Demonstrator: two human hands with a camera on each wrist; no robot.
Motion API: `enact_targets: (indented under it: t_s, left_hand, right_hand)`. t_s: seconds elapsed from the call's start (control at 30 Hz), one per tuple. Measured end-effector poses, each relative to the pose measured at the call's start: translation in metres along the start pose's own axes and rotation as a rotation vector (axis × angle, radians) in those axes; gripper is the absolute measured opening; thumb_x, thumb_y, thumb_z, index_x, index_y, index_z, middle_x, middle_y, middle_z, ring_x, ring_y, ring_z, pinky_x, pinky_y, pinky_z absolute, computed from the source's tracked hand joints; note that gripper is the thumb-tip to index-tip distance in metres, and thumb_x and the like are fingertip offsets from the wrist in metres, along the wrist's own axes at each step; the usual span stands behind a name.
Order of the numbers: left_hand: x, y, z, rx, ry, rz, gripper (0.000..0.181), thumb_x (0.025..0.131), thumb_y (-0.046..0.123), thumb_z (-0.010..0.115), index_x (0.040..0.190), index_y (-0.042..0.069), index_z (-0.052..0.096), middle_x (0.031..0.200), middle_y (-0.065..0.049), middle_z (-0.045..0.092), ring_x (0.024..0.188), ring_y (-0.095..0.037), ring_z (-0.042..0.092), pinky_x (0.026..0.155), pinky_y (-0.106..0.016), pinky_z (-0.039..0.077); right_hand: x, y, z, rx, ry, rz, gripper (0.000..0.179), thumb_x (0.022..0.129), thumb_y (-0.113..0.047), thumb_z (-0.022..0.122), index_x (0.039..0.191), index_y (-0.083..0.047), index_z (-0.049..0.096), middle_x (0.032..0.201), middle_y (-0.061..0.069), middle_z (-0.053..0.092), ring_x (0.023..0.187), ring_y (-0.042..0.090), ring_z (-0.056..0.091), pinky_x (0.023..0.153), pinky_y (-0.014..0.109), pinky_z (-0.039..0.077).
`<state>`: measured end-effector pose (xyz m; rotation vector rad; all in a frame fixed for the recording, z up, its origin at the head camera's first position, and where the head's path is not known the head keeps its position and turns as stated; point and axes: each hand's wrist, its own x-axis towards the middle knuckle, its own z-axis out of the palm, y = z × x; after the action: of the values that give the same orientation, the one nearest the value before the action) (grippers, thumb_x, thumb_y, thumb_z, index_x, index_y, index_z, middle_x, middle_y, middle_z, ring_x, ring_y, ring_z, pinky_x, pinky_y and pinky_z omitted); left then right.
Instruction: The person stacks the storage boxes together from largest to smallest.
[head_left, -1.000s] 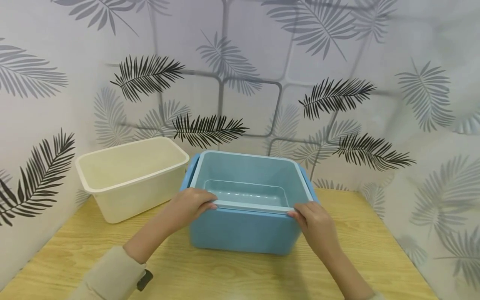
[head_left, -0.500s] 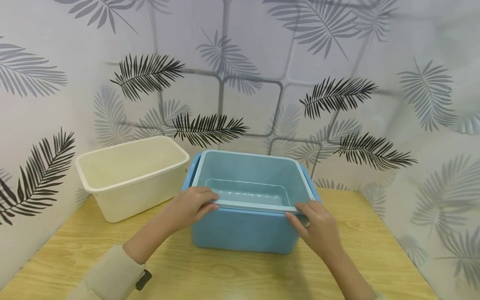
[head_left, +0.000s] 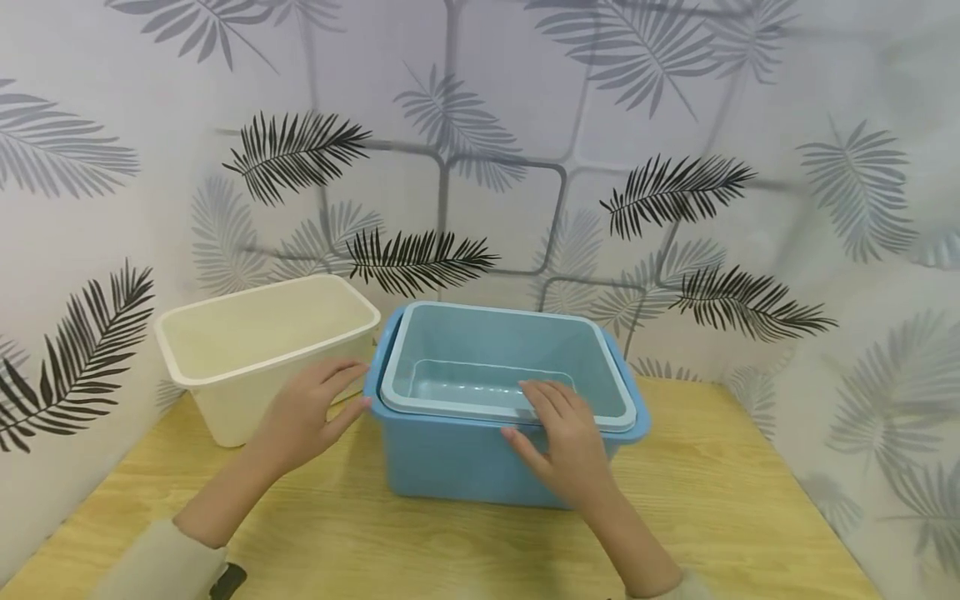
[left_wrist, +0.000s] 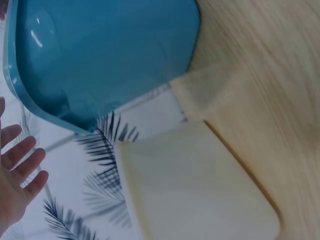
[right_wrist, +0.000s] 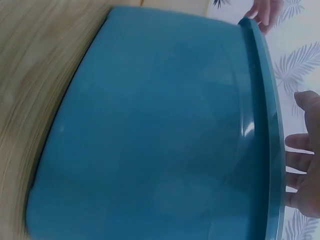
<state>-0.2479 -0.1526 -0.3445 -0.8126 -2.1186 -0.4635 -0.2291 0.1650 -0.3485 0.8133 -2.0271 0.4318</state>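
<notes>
At the far left of my head view, a cream rectangular plastic bin stands upright and angled on the wood-grain table, mouth up. Leaf-print cloth hangs behind it. The left hand, with a beige sleeve and a dark strap-like piece at the cuff, reaches in front of that bin. My left wrist view shows its fingers extended and well spread, gripping nothing; the tips lie right by the left corner of the blue outer bin's rim, and I can't tell whether they touch it. That blue outer bin sits upright to the right of the cream one. Nested inside it is a paler blue inner bin, its rim within the outer one, with a dark gap along the left side. The right hand is at the near edge: its fingers reach over the inner bin's near rim, fairly straight, while the thumb stands away from them in front of the outer rim. I see nothing grasped there, though I can't tell whether the fingers touch either rim.
</notes>
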Motion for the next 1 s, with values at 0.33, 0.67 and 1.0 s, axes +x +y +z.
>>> enact_targets:
  t_s: [0.33, 0.67, 1.0]
  left_hand:
    - [-0.030, -0.039, -0.020, 0.180, 0.016, -0.134, 0.042, 0.077, 0.016, 0.069, 0.110, -0.007, 0.061, 0.108, -0.024, 0.062, 0.098, -0.041, 0.059, 0.078, -0.055, 0.048]
    - [-0.047, -0.072, -0.031, 0.304, 0.007, -0.172, 0.049, 0.069, 0.012, 0.073, 0.111, -0.008, 0.059, 0.108, -0.028, 0.061, 0.098, -0.044, 0.058, 0.073, -0.056, 0.048]
    - [-0.058, -0.083, -0.034, 0.360, -0.082, -0.218, 0.050, 0.071, 0.012, 0.073, 0.113, -0.010, 0.055, 0.110, -0.032, 0.058, 0.099, -0.046, 0.057, 0.081, -0.055, 0.047]
  right_hand:
    - [0.032, -0.051, 0.042, 0.084, -0.075, -0.093, 0.067, 0.096, -0.053, 0.028, 0.123, 0.004, 0.053, 0.119, 0.018, 0.058, 0.114, 0.033, 0.053, 0.097, 0.044, 0.044]
    - [0.065, -0.110, 0.089, 0.072, -0.136, -0.227, 0.054, 0.082, -0.030, 0.069, 0.124, 0.001, 0.054, 0.125, 0.013, 0.056, 0.121, 0.027, 0.051, 0.107, 0.030, 0.038]
    - [0.075, -0.141, 0.126, 0.151, -0.224, -0.133, 0.048, 0.087, -0.026, 0.063, 0.126, -0.001, 0.052, 0.126, 0.009, 0.056, 0.121, 0.022, 0.050, 0.104, 0.027, 0.040]
